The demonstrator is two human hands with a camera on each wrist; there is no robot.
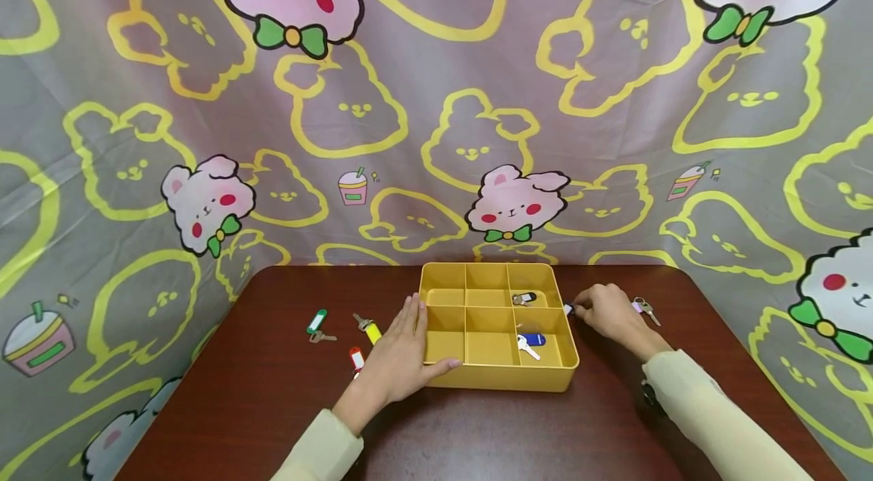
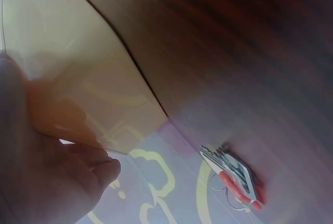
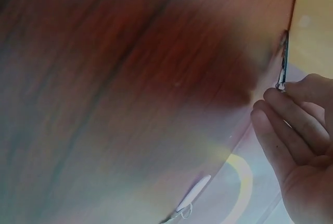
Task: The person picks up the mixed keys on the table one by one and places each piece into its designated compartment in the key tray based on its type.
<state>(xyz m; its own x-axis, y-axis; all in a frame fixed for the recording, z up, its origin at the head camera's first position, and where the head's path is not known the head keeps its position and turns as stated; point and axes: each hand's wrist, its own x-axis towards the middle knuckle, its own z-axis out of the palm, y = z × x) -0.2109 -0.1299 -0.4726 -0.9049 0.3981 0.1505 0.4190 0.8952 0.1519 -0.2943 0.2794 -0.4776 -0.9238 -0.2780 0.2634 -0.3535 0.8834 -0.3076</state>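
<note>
A yellow divided box (image 1: 501, 377) stands on the table. My left hand (image 1: 398, 356) rests against its left side, fingers straight along the wall and thumb over the front edge. Beside the right wall, my right hand (image 1: 610, 318) pinches a dark key tag with a white label (image 1: 569, 309); the right wrist view shows this tag (image 3: 284, 60) edge-on at the thumb and fingertips. A blue-tagged key (image 1: 532, 342) lies in the front right compartment. The back right compartment holds a black-tagged key (image 1: 524, 299).
Left of the box lie a green-tagged key (image 1: 317, 323), a yellow-tagged key (image 1: 371, 331) and a red-tagged key (image 1: 357, 357), partly behind my left hand. Right of my right hand is a key with a pale purple tag (image 1: 641, 306). A patterned cloth (image 1: 409, 125) hangs behind the table (image 1: 273, 390).
</note>
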